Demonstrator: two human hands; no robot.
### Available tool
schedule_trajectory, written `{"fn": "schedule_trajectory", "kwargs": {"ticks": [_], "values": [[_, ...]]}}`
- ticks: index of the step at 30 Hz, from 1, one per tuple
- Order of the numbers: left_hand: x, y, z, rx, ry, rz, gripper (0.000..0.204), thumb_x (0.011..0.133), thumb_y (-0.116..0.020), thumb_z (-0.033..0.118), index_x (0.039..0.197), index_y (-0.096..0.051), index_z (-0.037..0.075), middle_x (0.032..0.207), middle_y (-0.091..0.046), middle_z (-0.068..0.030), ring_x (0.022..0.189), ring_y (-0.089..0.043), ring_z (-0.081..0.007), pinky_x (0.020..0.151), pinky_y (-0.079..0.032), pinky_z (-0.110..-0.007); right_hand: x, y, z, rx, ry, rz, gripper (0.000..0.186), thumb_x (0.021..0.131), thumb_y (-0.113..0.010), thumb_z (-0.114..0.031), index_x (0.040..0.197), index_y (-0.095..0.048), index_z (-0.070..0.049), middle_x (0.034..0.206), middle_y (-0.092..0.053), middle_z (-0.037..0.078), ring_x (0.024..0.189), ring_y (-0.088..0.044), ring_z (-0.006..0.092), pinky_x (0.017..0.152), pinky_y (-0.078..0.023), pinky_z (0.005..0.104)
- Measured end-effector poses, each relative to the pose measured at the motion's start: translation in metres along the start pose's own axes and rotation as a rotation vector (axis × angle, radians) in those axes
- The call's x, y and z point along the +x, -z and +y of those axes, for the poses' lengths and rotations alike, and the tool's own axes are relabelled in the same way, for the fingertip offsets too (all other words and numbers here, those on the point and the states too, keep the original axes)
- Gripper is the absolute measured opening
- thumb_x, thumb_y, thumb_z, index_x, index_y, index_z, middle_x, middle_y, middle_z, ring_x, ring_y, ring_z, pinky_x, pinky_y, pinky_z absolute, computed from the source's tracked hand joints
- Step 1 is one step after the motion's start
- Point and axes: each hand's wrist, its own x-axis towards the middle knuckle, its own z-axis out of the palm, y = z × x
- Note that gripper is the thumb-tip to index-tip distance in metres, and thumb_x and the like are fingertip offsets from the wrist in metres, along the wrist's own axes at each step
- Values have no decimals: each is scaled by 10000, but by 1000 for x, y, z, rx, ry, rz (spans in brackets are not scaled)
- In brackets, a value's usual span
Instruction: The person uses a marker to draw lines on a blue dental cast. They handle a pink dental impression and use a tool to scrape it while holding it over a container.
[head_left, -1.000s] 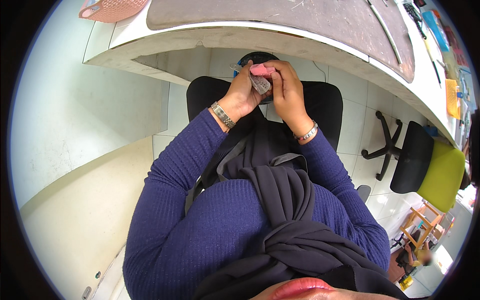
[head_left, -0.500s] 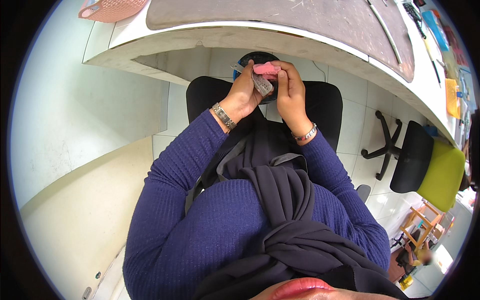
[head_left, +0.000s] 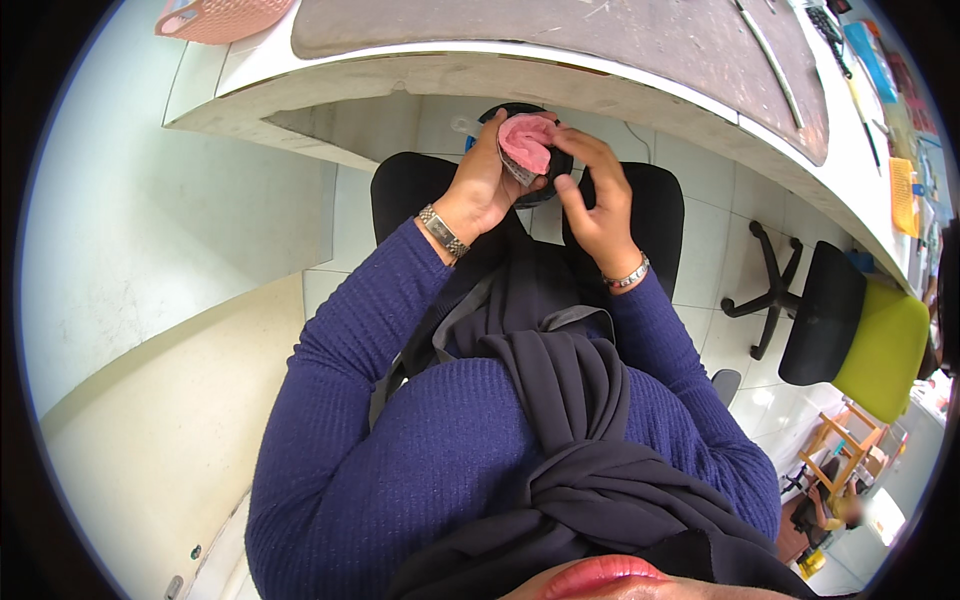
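Rotated since the earlier frame: the pink piece [head_left: 527, 140], formerly seen nearly edge-on and pinched at its right end, now shows a broad, hollowed face, while the right hand [head_left: 605, 205] has drawn off to the right and its thumb has parted from the piece. Both piece and perforated tray [head_left: 520, 172] lie between the hands, but unequally so: they sit directly against the fingers of the left hand [head_left: 480, 190], which is closed on the tray and bears the piece with it. Left is therefore the nearer hand. Right stands just beside the load, thumb and fingers spread; its index fingertip reaches the piece's far right border, though whether it touches cannot be told. Orientation: the visible perforated edge of the tray slants from beside the left fingers, on the far side, toward the wearer and the right thumb. A clear handle [head_left: 464, 125] projects beyond the left thumb, away from the right hand. As for the piece itself, its outline is nearly as broad as long, so its long axis is hard to fix. Beneath and beyond both hands stands a black round container [head_left: 561, 163]; farther ahead of them runs the desk edge [head_left: 450, 53].
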Motion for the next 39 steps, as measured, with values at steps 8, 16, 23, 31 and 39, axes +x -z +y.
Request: {"fn": "schedule_trajectory", "kwargs": {"ticks": [8, 16, 23, 31, 39], "values": [[-1, -1, 0, 7, -20, -60, 487, 1003, -254, 431, 1226, -528, 95, 1100, -622, -41, 855, -581, -112, 693, -485, -277, 5, 14, -2, 50, -335, 86, 253, 752, -686, -78, 992, -616, -38, 941, -600, 102, 824, -568, 200, 741, -472, 313], [-2, -11, -4, -20, -126, -49, 425, 1000, -333, 378, 1251, -508, 82, 1039, -585, -41, 848, -575, -147, 759, -502, -309, 17, -8, -20, -84, -149, -140, 369, 686, -723, -103, 1020, -571, -64, 1012, -552, 93, 956, -505, 314, 846, -427, 376], [0, -2, 2, -234, 56, -105, 441, 989, -320, 371, 1256, -518, 82, 1079, -579, -64, 917, -573, -193, 822, -496, -353, 21, 5, -8, -119, 12, -286, 324, 736, -706, -93, 1040, -596, -64, 1077, -566, 95, 988, -530, 297, 825, -452, 376], [0, -5, -1, -115, 18, -52, 463, 1012, -263, 381, 1288, -486, 85, 1185, -557, -80, 1044, -565, -192, 880, -488, -382, 23, -1, -2, -168, 172, -260, 340, 721, -669, -35, 1048, -614, -110, 1083, -581, 98, 950, -573, 305, 769, -486, 380], [-1, -5, -9, -31, -26, 38, 469, 999, -292, 387, 1302, -470, 75, 1198, -551, -75, 1041, -572, -191, 878, -494, -376, 14, -13, 1, -251, 234, -178, 363, 661, -654, -10, 999, -652, -141, 1112, -588, 98, 968, -574, 298, 777, -489, 371]]}}
